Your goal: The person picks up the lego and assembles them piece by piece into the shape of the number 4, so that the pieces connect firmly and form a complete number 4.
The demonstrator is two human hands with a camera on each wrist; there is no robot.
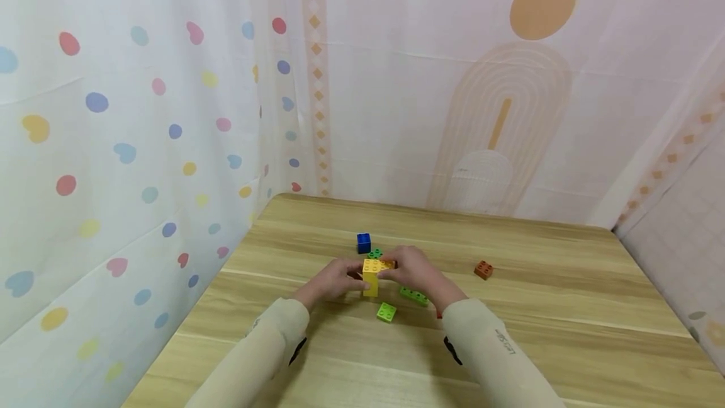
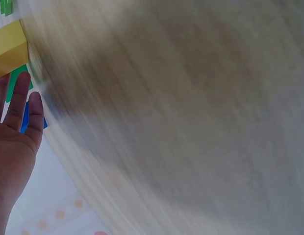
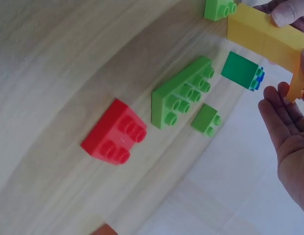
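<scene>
An upright stack of yellow toy building bricks (image 1: 370, 283) stands between the two hands. My left hand (image 1: 335, 277) holds it from the left side; in the right wrist view the left thumb (image 3: 288, 12) lies on the yellow stack (image 3: 260, 33). With thumb and finger my right hand (image 1: 416, 267) pinches a flat orange brick (image 3: 295, 87) at the top of the stack. That orange brick (image 1: 387, 265) juts out to the right; whether it is pressed home I cannot tell. Left-hand fingers (image 2: 17, 105) show beside the yellow brick (image 2: 11, 46) in the left wrist view.
Behind the stack lie a blue brick (image 1: 364, 243) and a dark green brick (image 1: 374, 254). Nearer are a small light green brick (image 1: 387, 313) and a long light green brick (image 1: 414, 296). A red brick (image 3: 114, 133) is mostly hidden in the head view. An orange-brown brick (image 1: 483, 269) lies right.
</scene>
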